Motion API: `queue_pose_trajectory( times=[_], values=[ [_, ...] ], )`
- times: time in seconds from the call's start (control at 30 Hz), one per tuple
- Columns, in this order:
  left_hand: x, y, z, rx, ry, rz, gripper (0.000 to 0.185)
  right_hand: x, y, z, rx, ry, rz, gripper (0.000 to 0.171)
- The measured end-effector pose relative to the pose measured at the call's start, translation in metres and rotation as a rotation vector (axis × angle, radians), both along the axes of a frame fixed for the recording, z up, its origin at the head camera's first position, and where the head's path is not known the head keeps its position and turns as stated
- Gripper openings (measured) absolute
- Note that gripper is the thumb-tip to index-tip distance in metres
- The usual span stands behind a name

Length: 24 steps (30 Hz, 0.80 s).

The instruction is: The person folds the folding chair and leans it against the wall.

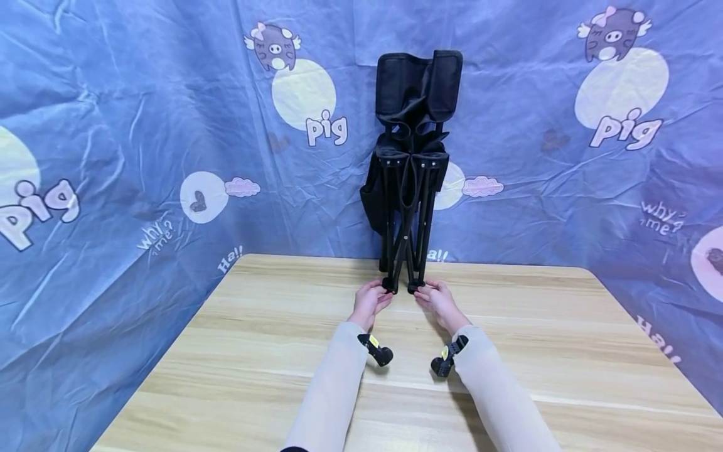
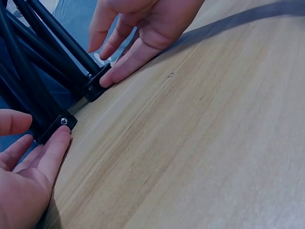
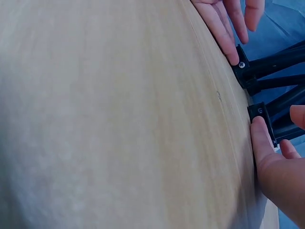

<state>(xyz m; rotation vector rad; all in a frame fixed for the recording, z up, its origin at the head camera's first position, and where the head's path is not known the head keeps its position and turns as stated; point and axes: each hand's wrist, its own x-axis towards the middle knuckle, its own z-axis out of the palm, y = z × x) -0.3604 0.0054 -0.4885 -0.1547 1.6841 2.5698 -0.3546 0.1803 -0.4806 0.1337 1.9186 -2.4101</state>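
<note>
A folded black camping chair [image 1: 446,91] stands upright at the table's far side, its fabric bunched at the top and its crossed metal legs gathered below. My left hand [image 1: 370,301] touches the chair's front left foot [image 2: 59,125] with extended fingertips, low over the tabletop. At the front right foot [image 2: 97,85], the straight fingers of my right hand [image 1: 439,304] touch the black plastic end. The left wrist view shows a screw in each foot, with a thumb held away from the leg on the left hand [image 2: 28,186].
The wood-grain table [image 1: 254,376] carries the chair near its back edge. Behind it hangs a wrinkled blue cloth [image 1: 519,201] printed with pigs and lettering. Small black cameras, the left camera [image 1: 380,353] and the right camera [image 1: 443,363], are strapped over pale sleeves.
</note>
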Motion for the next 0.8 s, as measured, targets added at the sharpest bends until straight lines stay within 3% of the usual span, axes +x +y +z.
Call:
queue_pose_trajectory(
  times=[0.2, 0.4, 0.67, 0.8],
  values=[
    [0.000, 0.002, 0.001, 0.015, -0.014, 0.013, 0.044, 0.001, 0.003, 0.000, -0.019, 0.000, 0.011, 0.052],
    [0.005, 0.009, 0.000, -0.061, 0.031, 0.016, 0.045, 0.010, 0.014, 0.003, -0.098, -0.023, 0.062, 0.056],
    [0.011, 0.014, -0.002, -0.139, 0.074, 0.016, 0.051, 0.025, 0.032, 0.007, -0.210, -0.062, 0.195, 0.059],
    [0.017, 0.009, -0.001, -0.207, 0.073, -0.034, 0.058, 0.033, 0.041, 0.008, -0.164, -0.059, 0.264, 0.061]
  ],
)
